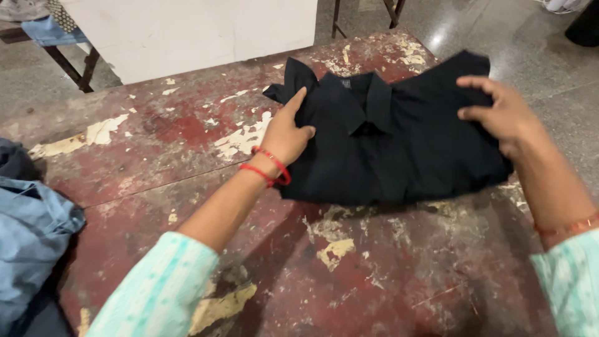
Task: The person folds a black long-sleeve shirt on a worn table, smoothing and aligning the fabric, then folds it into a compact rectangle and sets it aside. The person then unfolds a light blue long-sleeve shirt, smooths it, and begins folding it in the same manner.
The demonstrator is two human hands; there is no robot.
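Head view: folded black shirt [387,143] mid-surface, on worn red surface [187,150] (paint flaking to pale patches). Left hand [286,134] pressed flat on collar side, right hand [502,112] gripping far edge. Blue cloth [31,237] at left; white board [187,34] behind, grey stone floor [536,62] beyond.

Both arms reaching forward, sleeves pale mint, forearms bare. Left hand [286,134] palm down, flat, index finger extended, thumb out to the side, red bands at wrist. Right hand [499,112] palm down, fingers [477,82] curled inward, thumb pointing left, thin band on wrist. Hands well apart.
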